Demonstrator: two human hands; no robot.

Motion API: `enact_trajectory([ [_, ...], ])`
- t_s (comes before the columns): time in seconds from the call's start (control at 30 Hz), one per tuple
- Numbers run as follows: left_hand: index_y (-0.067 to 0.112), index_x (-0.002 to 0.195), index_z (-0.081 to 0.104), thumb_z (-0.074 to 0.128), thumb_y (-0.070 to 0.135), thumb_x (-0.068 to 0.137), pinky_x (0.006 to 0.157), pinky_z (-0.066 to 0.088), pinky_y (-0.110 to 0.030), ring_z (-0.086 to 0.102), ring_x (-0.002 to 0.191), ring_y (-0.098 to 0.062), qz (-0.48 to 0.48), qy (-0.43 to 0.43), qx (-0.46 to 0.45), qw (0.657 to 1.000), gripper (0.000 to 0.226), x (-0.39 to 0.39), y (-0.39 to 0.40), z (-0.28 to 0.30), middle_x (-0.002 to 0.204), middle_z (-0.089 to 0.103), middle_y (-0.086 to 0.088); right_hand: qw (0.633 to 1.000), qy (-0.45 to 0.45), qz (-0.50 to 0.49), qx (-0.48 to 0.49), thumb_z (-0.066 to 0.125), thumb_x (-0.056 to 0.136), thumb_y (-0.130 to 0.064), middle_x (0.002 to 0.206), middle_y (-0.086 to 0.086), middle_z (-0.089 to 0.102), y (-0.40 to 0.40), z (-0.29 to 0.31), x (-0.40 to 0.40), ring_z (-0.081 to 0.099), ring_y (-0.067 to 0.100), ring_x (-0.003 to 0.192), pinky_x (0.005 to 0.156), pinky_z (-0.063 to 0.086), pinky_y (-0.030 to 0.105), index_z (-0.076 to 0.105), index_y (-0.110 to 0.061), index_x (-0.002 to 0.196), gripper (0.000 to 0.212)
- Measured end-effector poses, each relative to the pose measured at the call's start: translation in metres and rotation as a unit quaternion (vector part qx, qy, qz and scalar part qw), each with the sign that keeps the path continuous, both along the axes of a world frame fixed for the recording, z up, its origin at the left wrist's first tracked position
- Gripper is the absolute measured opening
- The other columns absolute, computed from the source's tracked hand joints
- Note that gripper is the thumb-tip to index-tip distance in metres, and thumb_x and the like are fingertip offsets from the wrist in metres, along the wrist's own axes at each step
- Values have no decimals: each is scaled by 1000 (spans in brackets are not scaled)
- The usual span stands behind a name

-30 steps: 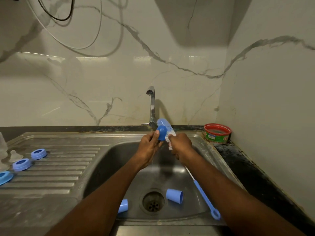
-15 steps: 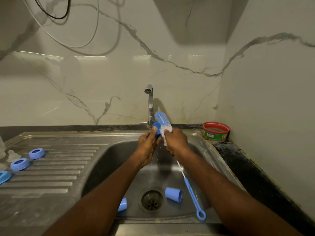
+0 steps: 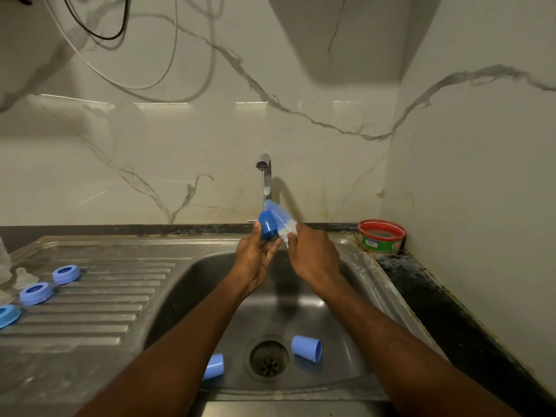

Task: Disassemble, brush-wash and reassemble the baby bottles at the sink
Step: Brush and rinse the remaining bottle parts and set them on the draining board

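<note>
Washing looks midway: left hand [image 3: 255, 260] grips a blue cap [image 3: 268, 227] under the tap [image 3: 264, 176], right hand [image 3: 313, 257] clenches the brush [image 3: 281, 219]; two caps [image 3: 307, 348] wait in the sink [image 3: 376, 296], rings [image 3: 66, 273] on the drainboard, reassembly ahead.

White marble-look wall panels [image 3: 210, 139] with grey veins cover the back wall, and a matching panel [image 3: 481, 176] forms the right side wall. Thin black and white cables [image 3: 99, 34] loop across the upper left. A dark speckled stone countertop [image 3: 421, 284] runs along the right. Bands of reflected light [image 3: 72, 99] streak the glossy back wall, and a broad shadow [image 3: 346, 40] falls from above.
</note>
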State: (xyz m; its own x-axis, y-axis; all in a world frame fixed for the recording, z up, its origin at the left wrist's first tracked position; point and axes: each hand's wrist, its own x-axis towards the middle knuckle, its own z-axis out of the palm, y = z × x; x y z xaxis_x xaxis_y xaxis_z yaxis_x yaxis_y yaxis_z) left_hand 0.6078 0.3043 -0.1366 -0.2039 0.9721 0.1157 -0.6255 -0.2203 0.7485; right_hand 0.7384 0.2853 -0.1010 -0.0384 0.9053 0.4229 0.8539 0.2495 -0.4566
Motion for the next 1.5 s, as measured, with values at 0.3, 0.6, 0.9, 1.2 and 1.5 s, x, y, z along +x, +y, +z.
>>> enact_trajectory([
  [0.3,3,126,62,66,33,95,101,54,-45,68,114,-32,-29,139,0,990,43,-9,1,-10,119,72,-16,997,-56,17,43,45,106,-40,114,6,69,-2,7,2,64,25,91,69,38,30,58,-20,126,31],
  [0.6,11,123,62,81,24,79,82,62,-35,75,98,-23,102,129,-18,986,50,-22,1,-5,110,75,-11,990,-100,42,87,43,104,-46,112,2,70,-4,6,7,66,22,92,66,38,29,58,-26,129,35],
  [0.9,15,137,56,85,25,75,87,59,-26,71,108,-14,42,278,11,959,69,-23,9,-18,123,71,-5,991,-121,2,58,47,103,-45,110,2,69,7,0,17,65,23,94,68,40,32,60,-26,123,31],
  [1.2,23,122,69,90,20,73,93,52,-21,63,103,-1,173,609,73,770,53,-51,7,-28,116,70,8,965,-235,20,116,49,94,-55,99,-4,73,13,0,54,68,19,86,71,52,32,68,-33,115,36],
  [1.5,22,127,64,88,37,75,89,45,-23,58,106,-12,187,699,77,686,60,-72,17,-39,118,64,1,958,-248,71,126,52,92,-55,94,-6,72,18,-7,54,67,18,83,71,52,32,69,-34,111,33],
])
